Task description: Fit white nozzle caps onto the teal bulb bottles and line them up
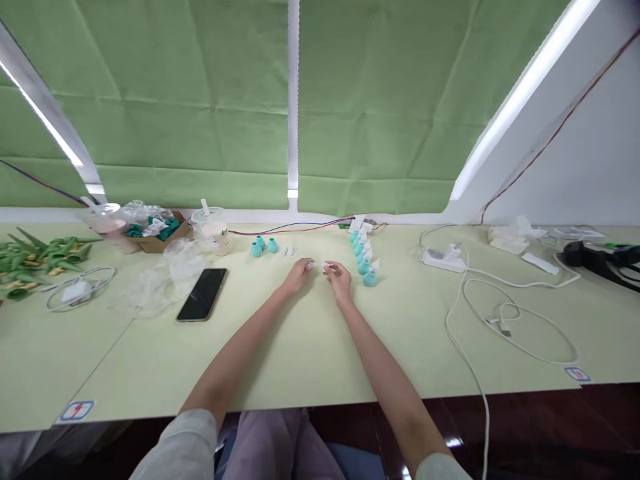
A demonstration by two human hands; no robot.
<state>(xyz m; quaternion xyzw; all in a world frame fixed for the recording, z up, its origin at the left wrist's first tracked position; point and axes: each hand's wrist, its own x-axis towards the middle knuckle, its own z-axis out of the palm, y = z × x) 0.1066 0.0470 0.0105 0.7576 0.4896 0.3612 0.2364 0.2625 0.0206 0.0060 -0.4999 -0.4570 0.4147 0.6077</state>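
Note:
Over the middle of the pale table, my left hand (pixel 300 272) pinches a small white piece (pixel 311 264); its exact kind is too small to make out. Close beside it, the fingers of my right hand (pixel 339 277) are closed on another small white piece (pixel 326 265). Just right of my right hand runs a row of small teal cups (pixel 363 267), several with white pieces attached. Behind my left hand stand a few bare teal cups (pixel 257 249), with small white pieces (pixel 289 251) lying next to them.
Left of my arms lie a black phone (pixel 203 295), a crumpled plastic bag (pixel 155 283), a drink cup (pixel 216 233) and a cardboard box (pixel 167 237). Green plastic parts (pixel 40 260) fill the far left. On the right are a power strip (pixel 444 259) and a looped white cable (pixel 520 320).

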